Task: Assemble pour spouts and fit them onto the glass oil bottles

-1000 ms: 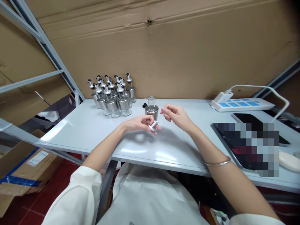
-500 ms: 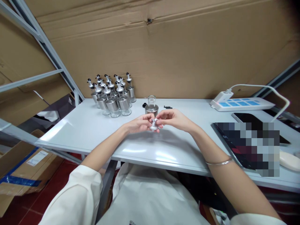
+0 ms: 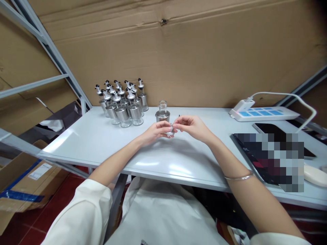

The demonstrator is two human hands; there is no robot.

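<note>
My left hand (image 3: 156, 131) is closed around a small silver pourer top (image 3: 172, 130), mostly hidden by the fingers. Thumb and fingers of my right hand (image 3: 192, 128) pinch at its upper end from the other side. Just behind the hands an uncapped glass bottle (image 3: 162, 115) with a metal sleeve stands upright on the table. Only a tip of a small black piece (image 3: 179, 116) shows past my right hand.
Several finished-looking oil bottles (image 3: 124, 115) with pourers stand grouped at the back left of the white table (image 3: 89, 143). A power strip (image 3: 265, 114), a phone (image 3: 268, 131) and a partly blurred tablet (image 3: 245, 149) lie on the right. Cardboard (image 3: 191, 61) walls the back.
Both hands have risen slightly away from me, and the pourer top has turned and is more covered. The uncapped bottle sits a little further left; the black round piece beside it no longer shows.
</note>
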